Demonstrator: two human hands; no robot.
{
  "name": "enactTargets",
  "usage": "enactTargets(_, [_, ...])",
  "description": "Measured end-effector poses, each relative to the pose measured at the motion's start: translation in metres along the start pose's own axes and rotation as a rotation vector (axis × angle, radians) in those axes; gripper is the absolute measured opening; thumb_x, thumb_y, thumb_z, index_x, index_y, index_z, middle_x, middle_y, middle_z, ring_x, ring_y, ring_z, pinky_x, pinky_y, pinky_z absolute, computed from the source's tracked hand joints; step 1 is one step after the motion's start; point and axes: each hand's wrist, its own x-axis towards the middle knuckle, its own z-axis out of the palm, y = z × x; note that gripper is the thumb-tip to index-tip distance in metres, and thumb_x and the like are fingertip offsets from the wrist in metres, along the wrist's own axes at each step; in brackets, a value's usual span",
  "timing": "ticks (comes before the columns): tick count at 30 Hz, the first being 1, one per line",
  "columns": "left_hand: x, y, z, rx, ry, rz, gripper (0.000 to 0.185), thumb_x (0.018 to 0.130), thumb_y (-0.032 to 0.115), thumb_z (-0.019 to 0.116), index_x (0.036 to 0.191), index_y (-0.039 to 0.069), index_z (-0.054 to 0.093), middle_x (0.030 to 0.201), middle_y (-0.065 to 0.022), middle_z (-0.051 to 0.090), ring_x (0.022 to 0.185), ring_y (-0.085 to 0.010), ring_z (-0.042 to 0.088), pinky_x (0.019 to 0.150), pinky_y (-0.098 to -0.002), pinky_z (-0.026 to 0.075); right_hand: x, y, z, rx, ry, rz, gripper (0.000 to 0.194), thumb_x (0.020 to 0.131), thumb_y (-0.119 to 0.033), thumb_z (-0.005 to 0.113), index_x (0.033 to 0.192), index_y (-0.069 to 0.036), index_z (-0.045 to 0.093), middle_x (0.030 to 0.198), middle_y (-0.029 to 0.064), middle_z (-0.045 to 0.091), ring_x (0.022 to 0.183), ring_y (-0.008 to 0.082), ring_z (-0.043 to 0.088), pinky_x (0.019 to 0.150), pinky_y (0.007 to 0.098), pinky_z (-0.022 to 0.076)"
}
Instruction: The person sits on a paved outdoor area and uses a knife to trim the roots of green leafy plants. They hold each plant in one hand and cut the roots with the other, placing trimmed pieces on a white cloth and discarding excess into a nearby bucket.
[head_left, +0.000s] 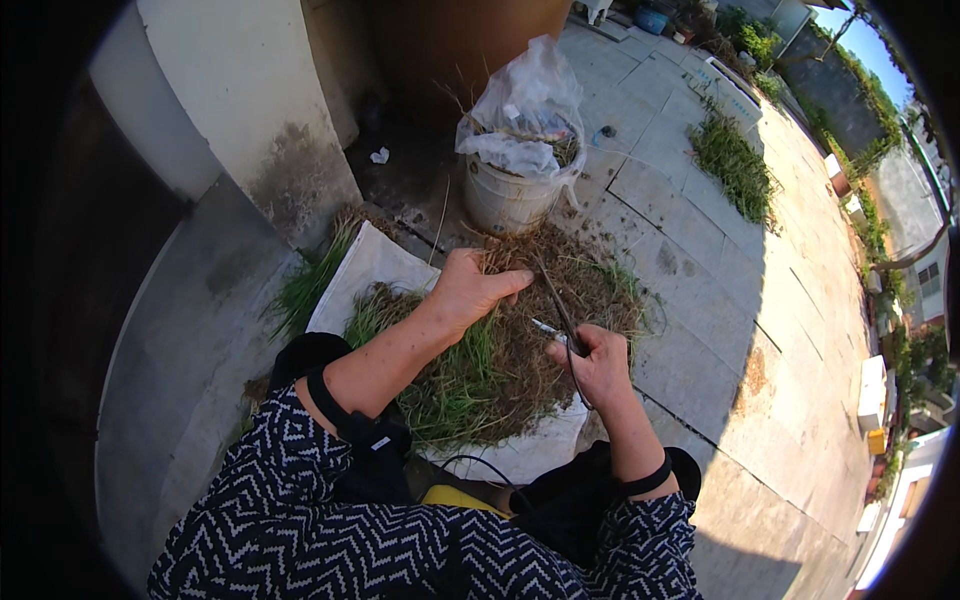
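Observation:
My left hand (472, 289) grips a small bunch of dry, brown-rooted stems (501, 256), thumb pointing right. In my right hand (606, 367) is a pair of dark metal scissors (556, 297), its blades pointing up and away, close to the left fingertips. How far the blades are parted is hard to tell. Below both hands lies a heap of green grass-like plants (450, 386) with tangled brown roots and soil (536, 367). The heap rests partly on a white woven sheet (517, 457). A narrow whitish object (545, 327) shows beside the scissors.
A soiled white bucket (504, 196) with a clear plastic bag (536, 90) stands just beyond the heap. More green stalks (313, 281) lie left by a stained wall (259, 112). Cut greenery (731, 161) and a white foam box (724, 94) sit farther right on the paving.

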Motion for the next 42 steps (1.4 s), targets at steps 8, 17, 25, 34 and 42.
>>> enactTargets(8, [0.001, -0.002, -0.001, 0.038, 0.008, -0.006, 0.014, 0.077, 0.015, 0.068, 0.08, 0.004, 0.06, 0.06, -0.0006, 0.055, 0.044, -0.0049, 0.041, 0.039, -0.021, 0.028, -0.006, 0.01, 0.005, -0.075, 0.07, -0.053, 0.062, 0.065, -0.054, 0.071, 0.052, 0.001, 0.048, 0.045, 0.0135, 0.041, 0.042, 0.027, 0.04, 0.044, 0.0362, 0.0362])
enactTargets(17, [0.001, 0.001, -0.007, -0.036, -0.142, -0.074, 0.019, 0.088, 0.02, 0.055, 0.079, 0.004, 0.061, 0.058, -0.0011, 0.054, 0.042, -0.0036, 0.035, 0.039, -0.0214, 0.024, 0.0, 0.021, -0.012, 0.107, 0.024, 0.033, 0.066, 0.065, -0.057, 0.071, 0.055, 0.001, 0.042, 0.046, 0.0049, 0.031, 0.048, 0.0141, 0.028, 0.044, 0.0316, 0.0297])
enactTargets(25, [0.0, 0.001, -0.01, 0.108, -0.285, -0.018, 0.021, 0.09, 0.021, 0.051, 0.096, 0.004, 0.062, 0.06, -0.0008, 0.053, 0.046, -0.0044, 0.038, 0.042, -0.0215, 0.027, 0.008, 0.023, -0.014, 0.156, -0.018, -0.046, 0.072, 0.062, -0.065, 0.067, 0.062, 0.002, 0.041, 0.057, 0.0074, 0.034, 0.057, 0.0169, 0.034, 0.05, 0.0324, 0.0324])
enactTargets(34, [-0.012, 0.014, -0.007, 0.075, -0.417, -0.132, 0.026, 0.089, 0.02, 0.049, 0.098, 0.0, 0.063, 0.056, 0.0022, 0.048, 0.048, -0.0057, 0.043, 0.044, -0.021, 0.031, 0.008, 0.023, -0.013, 0.241, -0.104, -0.184, 0.07, 0.066, -0.064, 0.065, 0.063, 0.003, 0.044, 0.056, 0.0083, 0.037, 0.054, 0.0184, 0.035, 0.049, 0.033, 0.0319])
enactTargets(42, [-0.012, 0.011, -0.005, 0.113, -0.448, -0.119, 0.028, 0.089, 0.024, 0.049, 0.095, 0.003, 0.066, 0.055, 0.0023, 0.048, 0.047, -0.0044, 0.04, 0.044, -0.0203, 0.03, 0.006, 0.009, -0.007, 0.284, -0.15, -0.22, 0.068, 0.068, -0.062, 0.064, 0.063, 0.004, 0.047, 0.056, 0.0107, 0.038, 0.052, 0.0216, 0.038, 0.048, 0.0346, 0.0336])
